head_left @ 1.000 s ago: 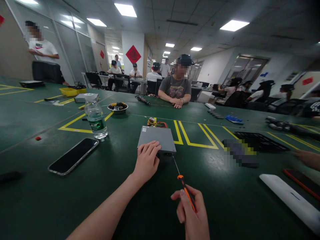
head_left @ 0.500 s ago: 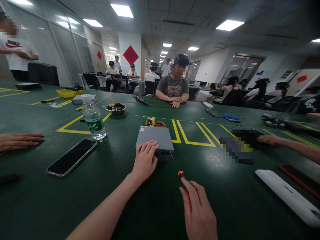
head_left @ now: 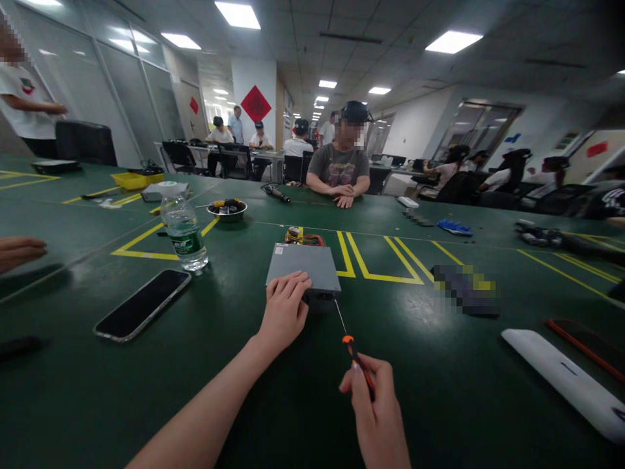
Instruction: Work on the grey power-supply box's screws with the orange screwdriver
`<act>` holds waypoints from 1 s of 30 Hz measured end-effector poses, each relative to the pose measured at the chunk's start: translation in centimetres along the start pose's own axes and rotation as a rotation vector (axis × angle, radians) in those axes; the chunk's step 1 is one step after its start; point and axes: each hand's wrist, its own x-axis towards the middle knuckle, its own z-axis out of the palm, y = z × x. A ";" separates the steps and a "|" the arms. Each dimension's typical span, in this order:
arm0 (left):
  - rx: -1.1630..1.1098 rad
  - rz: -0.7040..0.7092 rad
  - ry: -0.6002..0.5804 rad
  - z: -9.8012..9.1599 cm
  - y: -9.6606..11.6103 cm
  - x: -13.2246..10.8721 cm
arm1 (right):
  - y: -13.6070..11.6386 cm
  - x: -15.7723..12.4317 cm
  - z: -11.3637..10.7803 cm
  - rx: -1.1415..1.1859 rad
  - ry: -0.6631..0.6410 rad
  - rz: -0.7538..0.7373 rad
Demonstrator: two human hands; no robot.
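Note:
A grey computer power supply (head_left: 310, 260) lies flat on the green table, with a bundle of coloured wires (head_left: 305, 237) at its far side. My left hand (head_left: 286, 303) grips its near left part, fingers over the top and the thumb side down by the front face. In my right hand (head_left: 374, 397) is an orange and black screwdriver (head_left: 349, 348), held by the handle. Its thin shaft points up and away, with the tip at the near right corner of the power supply; whether it sits in a screw is too small to tell.
Left of the power supply are a water bottle (head_left: 183, 234), a phone (head_left: 144, 305) and a metal bowl (head_left: 227, 210) of small items. At right lie a white bar-shaped object (head_left: 561, 381) and an orange-edged dark phone-like object (head_left: 586, 348). A person (head_left: 339, 166) sits opposite; another person's hand (head_left: 22, 253) is at left.
My right hand has turned, and the screwdriver's shaft now reaches the power supply's near right corner. My left hand stays put. At right, another person's hand and a black panel have left the view.

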 end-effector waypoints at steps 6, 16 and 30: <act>0.004 0.013 -0.003 -0.1 -0.1 -0.1 | 0.3 1.2 -1.2 -0.029 0.042 0.002; 0.056 0.009 0.001 -0.1 -0.2 -0.4 | -0.3 0.5 -2.0 -0.512 0.127 -0.483; 0.042 0.005 0.004 -0.1 -0.2 -0.3 | 0.0 0.7 -0.4 -0.017 -0.008 0.039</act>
